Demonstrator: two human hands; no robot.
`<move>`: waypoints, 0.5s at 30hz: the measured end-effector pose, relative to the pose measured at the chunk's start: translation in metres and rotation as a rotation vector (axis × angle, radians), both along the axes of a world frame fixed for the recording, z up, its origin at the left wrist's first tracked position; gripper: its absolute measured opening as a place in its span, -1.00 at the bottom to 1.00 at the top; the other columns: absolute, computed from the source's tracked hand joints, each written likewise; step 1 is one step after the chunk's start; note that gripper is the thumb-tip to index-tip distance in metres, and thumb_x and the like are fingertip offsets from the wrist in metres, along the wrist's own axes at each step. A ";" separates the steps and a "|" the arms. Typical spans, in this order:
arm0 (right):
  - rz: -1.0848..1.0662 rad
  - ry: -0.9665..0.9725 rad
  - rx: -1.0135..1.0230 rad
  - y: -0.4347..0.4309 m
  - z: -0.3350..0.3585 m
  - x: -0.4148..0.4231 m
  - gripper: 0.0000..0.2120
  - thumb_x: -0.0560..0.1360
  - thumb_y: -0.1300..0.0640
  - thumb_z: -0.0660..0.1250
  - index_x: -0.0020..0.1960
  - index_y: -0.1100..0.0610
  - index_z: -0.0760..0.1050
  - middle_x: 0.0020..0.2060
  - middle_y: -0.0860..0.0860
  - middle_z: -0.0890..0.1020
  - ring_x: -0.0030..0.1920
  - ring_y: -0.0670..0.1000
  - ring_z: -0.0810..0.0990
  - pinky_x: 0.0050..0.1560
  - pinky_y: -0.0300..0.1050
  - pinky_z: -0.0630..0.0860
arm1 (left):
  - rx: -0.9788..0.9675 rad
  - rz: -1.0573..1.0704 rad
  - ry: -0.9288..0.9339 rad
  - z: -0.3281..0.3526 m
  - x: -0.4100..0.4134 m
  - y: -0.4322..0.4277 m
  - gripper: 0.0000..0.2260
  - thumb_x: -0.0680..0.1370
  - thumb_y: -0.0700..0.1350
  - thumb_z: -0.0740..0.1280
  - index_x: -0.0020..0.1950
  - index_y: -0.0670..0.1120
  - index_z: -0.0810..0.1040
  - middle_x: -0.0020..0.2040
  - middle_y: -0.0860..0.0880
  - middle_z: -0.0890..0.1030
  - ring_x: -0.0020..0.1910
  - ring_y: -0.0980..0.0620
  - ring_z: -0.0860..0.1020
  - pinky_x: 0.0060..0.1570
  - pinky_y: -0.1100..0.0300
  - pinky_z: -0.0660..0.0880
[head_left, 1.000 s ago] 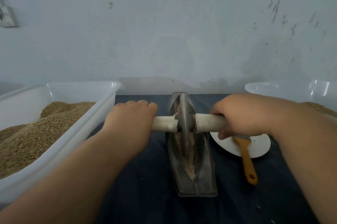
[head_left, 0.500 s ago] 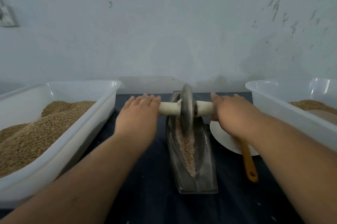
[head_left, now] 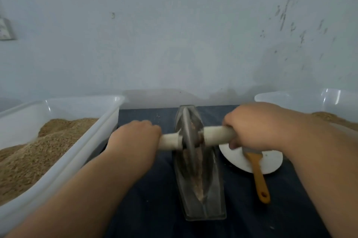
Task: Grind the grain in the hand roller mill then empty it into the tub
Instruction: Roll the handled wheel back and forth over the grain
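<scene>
The grinding step is under way. The left hand (head_left: 133,137) is curling over the left end of the pale wooden handle (head_left: 217,135), and the right hand (head_left: 257,125) is wrapping round the right end, fingers over the top and thumb showing beneath. Both hands are gripping, not spread. Between them the metal wheel (head_left: 188,133) is standing upright in the boat-shaped metal trough (head_left: 213,199), a little past the trough's middle toward its far end. The trough is lying lengthwise, near to far, in the centre of the dark surface (head_left: 151,208).

The grain (head_left: 198,181) is lying as a thin brownish line along the trough's groove, on the near side of the wheel. It is blurred, so I cannot tell how finely it is crushed.

The left tub (head_left: 73,160) is sitting just left of the left forearm, heaped with tan material. The right tub (head_left: 280,97) is standing at the far right, holding a lower pile. A white plate (head_left: 271,164) with an orange-handled brush (head_left: 258,177) is resting just right of the trough.

The next move is probably drawing the wheel toward the near end over the grain, pressing evenly on both ends so that it is not tipping. Emptying is not yet begun, and which tub is meant is not clear.
</scene>
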State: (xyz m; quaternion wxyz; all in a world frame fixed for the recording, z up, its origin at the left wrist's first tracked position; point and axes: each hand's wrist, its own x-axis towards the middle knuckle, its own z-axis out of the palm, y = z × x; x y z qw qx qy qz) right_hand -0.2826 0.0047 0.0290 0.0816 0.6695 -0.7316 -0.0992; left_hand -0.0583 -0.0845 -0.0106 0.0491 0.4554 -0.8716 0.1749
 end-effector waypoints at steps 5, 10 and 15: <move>0.017 0.069 0.130 0.028 0.021 0.019 -0.73 0.47 -0.12 0.38 0.03 0.04 0.61 -0.16 -0.04 0.63 -0.23 -0.06 0.52 -0.39 -0.22 0.28 | 0.095 0.020 -0.161 0.011 0.009 0.020 -0.70 0.44 0.12 0.41 0.15 0.16 0.53 0.03 0.12 0.53 0.02 0.06 0.56 -0.04 0.11 0.52; -0.055 0.024 0.112 -0.003 0.001 0.011 -0.73 0.55 0.01 0.34 0.20 0.08 0.58 0.02 0.00 0.61 -0.06 0.00 0.52 -0.20 -0.19 0.35 | 0.183 0.020 -0.081 0.006 0.005 0.001 -0.68 0.45 0.16 0.38 0.19 0.20 0.52 0.10 0.12 0.54 0.08 0.03 0.55 0.09 0.03 0.53; -0.122 -0.079 -0.115 -0.037 -0.033 -0.009 -0.53 0.58 0.17 0.23 0.48 0.05 0.29 0.19 0.05 0.53 0.15 0.10 0.52 0.05 -0.04 0.43 | 0.045 -0.042 0.194 -0.017 -0.007 -0.016 -0.64 0.58 0.10 0.26 0.38 0.22 0.36 0.24 0.16 0.49 0.22 0.07 0.44 0.16 0.10 0.48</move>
